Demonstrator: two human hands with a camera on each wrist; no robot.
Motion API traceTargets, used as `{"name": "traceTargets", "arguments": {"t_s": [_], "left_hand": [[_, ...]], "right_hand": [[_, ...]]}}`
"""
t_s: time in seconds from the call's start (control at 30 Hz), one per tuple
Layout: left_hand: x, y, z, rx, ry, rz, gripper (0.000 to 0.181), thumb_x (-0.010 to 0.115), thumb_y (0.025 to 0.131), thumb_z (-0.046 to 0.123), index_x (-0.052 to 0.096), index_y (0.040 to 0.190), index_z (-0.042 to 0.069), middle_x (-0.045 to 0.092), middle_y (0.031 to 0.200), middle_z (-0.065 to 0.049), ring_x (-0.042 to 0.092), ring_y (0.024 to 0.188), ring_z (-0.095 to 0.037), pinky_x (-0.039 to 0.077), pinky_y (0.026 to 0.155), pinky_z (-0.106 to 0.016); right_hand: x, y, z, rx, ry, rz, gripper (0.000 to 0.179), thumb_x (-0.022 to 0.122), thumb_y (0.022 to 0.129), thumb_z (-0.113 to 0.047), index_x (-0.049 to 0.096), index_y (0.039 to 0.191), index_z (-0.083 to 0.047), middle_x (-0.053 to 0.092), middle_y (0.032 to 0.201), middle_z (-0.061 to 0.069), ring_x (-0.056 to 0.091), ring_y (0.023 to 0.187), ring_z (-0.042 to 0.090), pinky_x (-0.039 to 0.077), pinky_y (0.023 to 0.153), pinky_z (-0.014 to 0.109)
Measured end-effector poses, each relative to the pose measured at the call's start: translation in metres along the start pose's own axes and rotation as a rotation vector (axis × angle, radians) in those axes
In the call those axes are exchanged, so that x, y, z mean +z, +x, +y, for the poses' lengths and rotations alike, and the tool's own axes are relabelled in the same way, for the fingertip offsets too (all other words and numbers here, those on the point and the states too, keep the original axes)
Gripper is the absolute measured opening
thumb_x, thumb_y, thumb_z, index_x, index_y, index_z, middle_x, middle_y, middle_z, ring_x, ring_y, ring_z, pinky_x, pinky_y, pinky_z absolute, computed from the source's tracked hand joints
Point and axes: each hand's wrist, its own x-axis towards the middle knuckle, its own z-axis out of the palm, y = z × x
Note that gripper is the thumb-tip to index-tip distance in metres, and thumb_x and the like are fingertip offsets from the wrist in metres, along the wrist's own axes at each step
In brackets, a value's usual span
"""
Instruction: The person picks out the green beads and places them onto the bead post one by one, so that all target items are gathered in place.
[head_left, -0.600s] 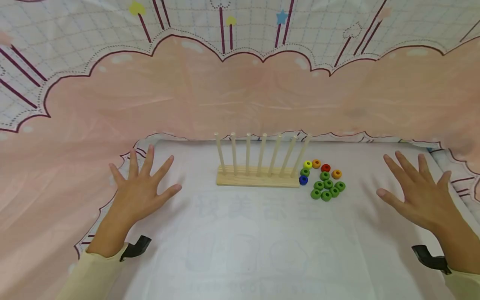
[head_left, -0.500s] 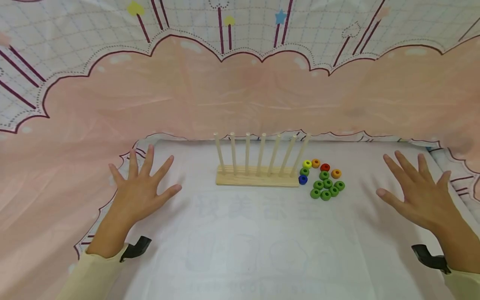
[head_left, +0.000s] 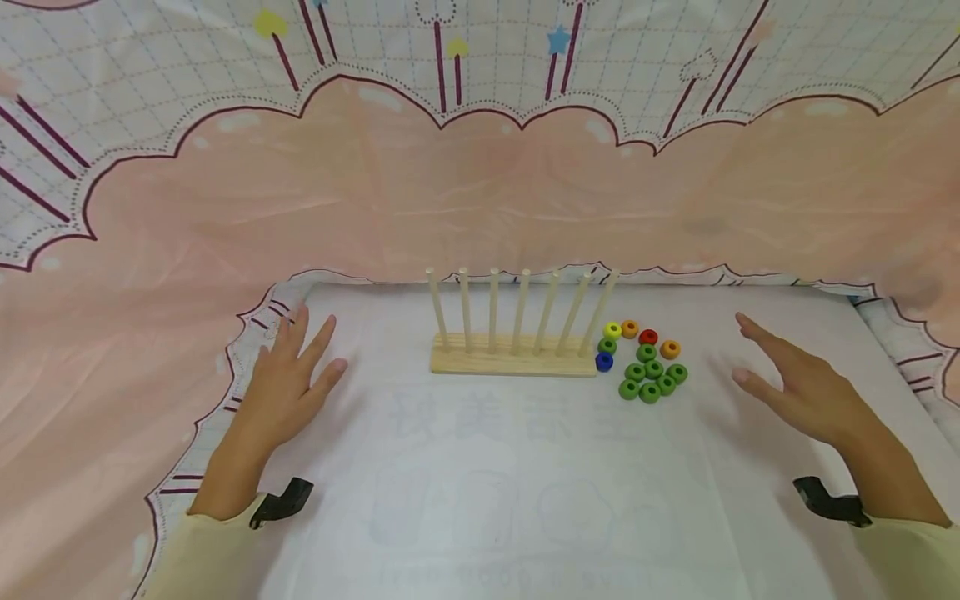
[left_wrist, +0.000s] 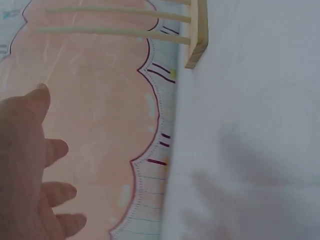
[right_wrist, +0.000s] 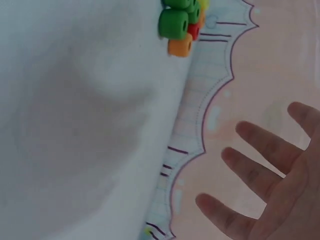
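Observation:
A pale wooden peg rack [head_left: 517,360] with several upright pegs stands at the middle back of the white surface. Just right of it lies a loose group of beads with holes: several green beads [head_left: 654,370], a blue bead [head_left: 604,362], a yellow bead [head_left: 612,331], a red bead [head_left: 648,337] and orange beads [head_left: 671,349]. My left hand [head_left: 281,387] hovers left of the rack, fingers extended and holding nothing. Right of the beads, my right hand [head_left: 806,392] is raised with straight fingers, also holding nothing. The right wrist view shows green beads [right_wrist: 173,23] near the top.
A white cloth [head_left: 495,483] covers the work surface, with faint marks showing through. Behind it and along the left hangs a pink patterned curtain [head_left: 480,200] with a scalloped edge. Black straps [head_left: 283,502] sit at the wrists over pale sleeves.
Both hands have turned, thumb side up, and the right hand has shifted a little to the left. The rack and beads stay where they were.

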Motion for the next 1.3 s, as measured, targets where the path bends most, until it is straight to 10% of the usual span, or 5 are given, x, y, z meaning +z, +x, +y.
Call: {"name": "traceTargets", "arguments": {"t_s": [0.3, 0.77, 1.3], "left_hand": [[0.046, 0.025, -0.009, -0.025, -0.397, 0.095, 0.052, 0.046, 0.109, 0.03, 0.042, 0.155, 0.006, 0.04, 0.16, -0.021, 0.042, 0.145, -0.043, 0.041, 0.11, -0.064], [0.09, 0.073, 0.026, -0.17, -0.741, -0.007, 0.045, 0.059, 0.103, 0.04, 0.06, 0.139, 0.011, 0.061, 0.143, -0.012, 0.053, 0.137, -0.031, 0.042, 0.115, -0.054], [0.119, 0.081, 0.023, 0.037, -0.536, -0.023, 0.045, 0.08, 0.088, 0.031, 0.071, 0.129, 0.014, 0.065, 0.138, -0.004, 0.051, 0.136, -0.029, 0.036, 0.116, -0.053]], "right_hand": [[0.025, 0.032, 0.004, -0.027, 0.19, -0.079, 0.067, 0.06, 0.102, -0.042, 0.036, 0.158, -0.016, 0.061, 0.14, 0.018, 0.058, 0.123, 0.04, 0.048, 0.097, 0.067], [0.045, 0.064, 0.008, -0.027, 0.35, -0.247, 0.054, 0.077, 0.09, -0.039, 0.064, 0.136, -0.014, 0.067, 0.128, 0.011, 0.062, 0.101, 0.021, 0.049, 0.086, 0.035], [0.047, 0.071, 0.007, -0.045, 0.298, -0.291, 0.047, 0.078, 0.09, -0.037, 0.066, 0.131, -0.016, 0.064, 0.127, 0.008, 0.052, 0.102, 0.022, 0.044, 0.084, 0.033]]}}
